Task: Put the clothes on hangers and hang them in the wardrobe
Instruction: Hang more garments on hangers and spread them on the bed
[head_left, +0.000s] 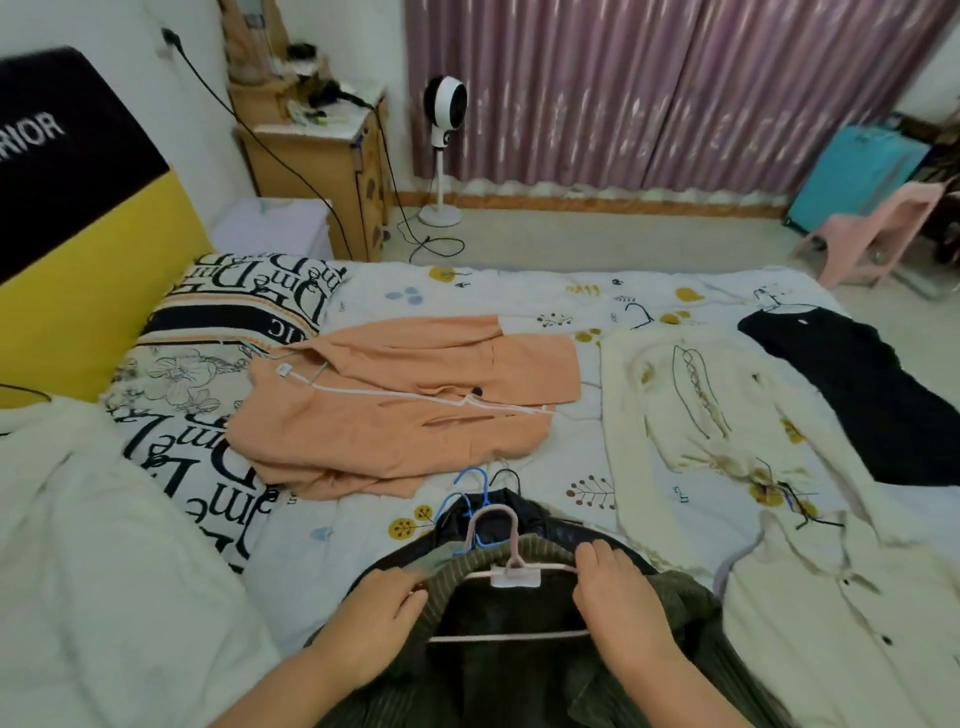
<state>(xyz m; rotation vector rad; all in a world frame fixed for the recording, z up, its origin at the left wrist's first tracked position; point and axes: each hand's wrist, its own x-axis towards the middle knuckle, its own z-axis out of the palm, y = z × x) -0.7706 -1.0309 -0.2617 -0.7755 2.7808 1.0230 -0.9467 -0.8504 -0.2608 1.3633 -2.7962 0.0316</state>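
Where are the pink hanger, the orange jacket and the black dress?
pink hanger (492, 519): head view, on its hook.
orange jacket (395, 431): head view, on the front panel.
black dress (862, 395): head view, on the middle of the fabric.

Dark olive corduroy jacket (519, 649) near centre on pink hanger (511, 571), orange jacket (405, 410) flat far left, cream cardigan (696, 410) and black dress (872, 400) right

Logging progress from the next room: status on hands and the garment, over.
Both hands, left and right, grip the green corduroy jacket collar. Pink hanger sits inside it. Black jacket with blue hanger underneath.
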